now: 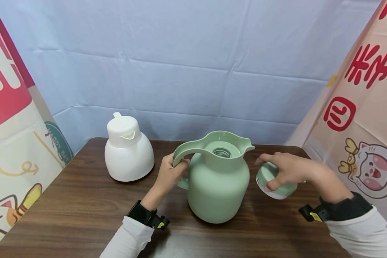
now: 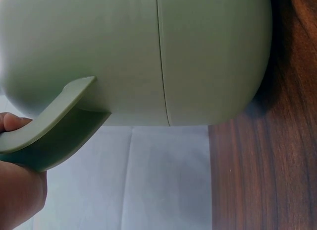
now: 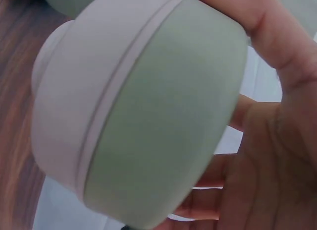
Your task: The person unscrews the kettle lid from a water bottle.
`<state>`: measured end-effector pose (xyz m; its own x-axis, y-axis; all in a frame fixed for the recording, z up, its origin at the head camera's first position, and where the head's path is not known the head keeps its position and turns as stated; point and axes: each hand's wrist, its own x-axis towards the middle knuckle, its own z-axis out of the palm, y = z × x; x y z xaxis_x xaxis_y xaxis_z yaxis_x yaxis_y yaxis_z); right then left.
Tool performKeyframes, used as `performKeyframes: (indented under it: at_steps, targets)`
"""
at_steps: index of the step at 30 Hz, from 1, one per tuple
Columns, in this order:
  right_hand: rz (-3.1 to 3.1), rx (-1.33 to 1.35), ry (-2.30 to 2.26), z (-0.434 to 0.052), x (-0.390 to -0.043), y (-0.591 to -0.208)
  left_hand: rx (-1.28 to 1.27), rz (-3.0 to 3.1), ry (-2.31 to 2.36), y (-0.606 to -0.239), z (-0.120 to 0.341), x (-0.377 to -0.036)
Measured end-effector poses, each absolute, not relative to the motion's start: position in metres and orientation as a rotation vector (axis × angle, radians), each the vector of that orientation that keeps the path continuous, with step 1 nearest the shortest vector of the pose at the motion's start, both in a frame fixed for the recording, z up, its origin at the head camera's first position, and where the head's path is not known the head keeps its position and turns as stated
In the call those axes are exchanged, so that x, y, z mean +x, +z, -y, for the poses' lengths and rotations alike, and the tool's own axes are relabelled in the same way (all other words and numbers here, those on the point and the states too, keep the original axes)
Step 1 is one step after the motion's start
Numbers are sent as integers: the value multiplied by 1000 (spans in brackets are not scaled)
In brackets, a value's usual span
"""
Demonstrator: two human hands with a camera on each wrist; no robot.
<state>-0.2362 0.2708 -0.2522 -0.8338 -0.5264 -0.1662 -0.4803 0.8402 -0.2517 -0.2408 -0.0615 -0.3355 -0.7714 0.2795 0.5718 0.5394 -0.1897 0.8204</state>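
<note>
While the left hand [image 1: 170, 174] wraps its fingers round the handle of the green jug [image 1: 217, 179], standing mid-tabletop toward the near edge, the right hand [image 1: 288, 171] pinches the green lid [image 1: 271, 183] just beside it. Keep the jug steadied upright; hold the lid level, clear of the open mouth.

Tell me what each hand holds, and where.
Left hand grips the green jug by its handle; right hand holds the green lid around its rim.

Green jug [image 1: 219, 186], white jug [image 1: 129, 152], brown woodgrain table [image 1: 84, 215]
</note>
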Motion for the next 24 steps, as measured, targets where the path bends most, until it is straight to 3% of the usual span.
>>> performKeyframes:
  at_steps: [24]
  targets:
    - [-2679,-718,-213,-261,-235,-275,-969,1867,-2082,-335,62,-241]
